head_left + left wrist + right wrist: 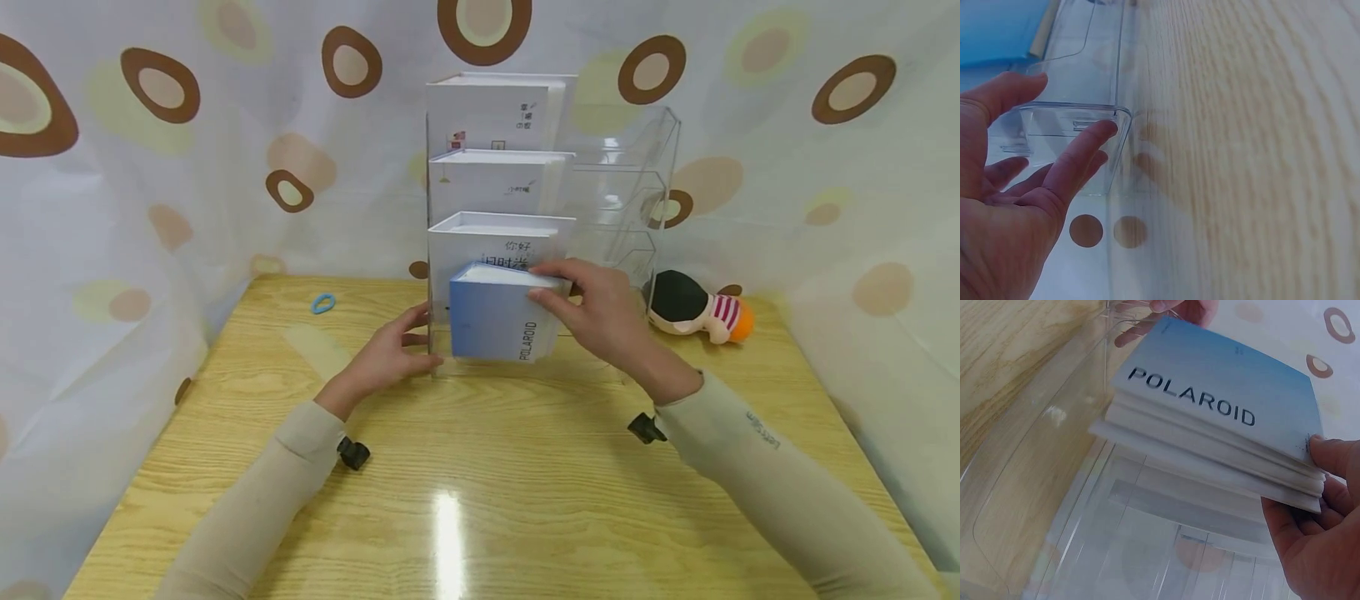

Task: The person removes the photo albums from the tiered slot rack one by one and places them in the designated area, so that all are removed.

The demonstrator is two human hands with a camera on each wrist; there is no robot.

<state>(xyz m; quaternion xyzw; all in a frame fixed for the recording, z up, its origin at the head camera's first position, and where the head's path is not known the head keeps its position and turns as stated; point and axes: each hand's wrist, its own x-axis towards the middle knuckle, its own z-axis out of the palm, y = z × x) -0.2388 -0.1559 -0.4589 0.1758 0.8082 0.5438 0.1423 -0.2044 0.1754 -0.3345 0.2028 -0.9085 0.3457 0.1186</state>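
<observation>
A blue photo album marked POLAROID (491, 321) stands upright at the lowest front tier of a clear acrylic rack (618, 221). My right hand (603, 312) pinches its upper right corner, thumb on the cover and fingers behind. In the right wrist view, the album's thick white page edges (1197, 444) face the camera. At the rack's lower left end is my left hand (386, 354), its extended fingers touching the clear side wall (1100, 162) and its thumb apart from them. Behind the album, three white albums (480, 183) stand in the higher tiers, all toward the left.
A blue ring (323, 303) lies at the back left of the wooden table (420, 467). Beside the rack's right end lies a plush toy (697, 308) with a black top, striped middle and orange end. Patterned white cloth (247, 108) hangs behind and at both sides.
</observation>
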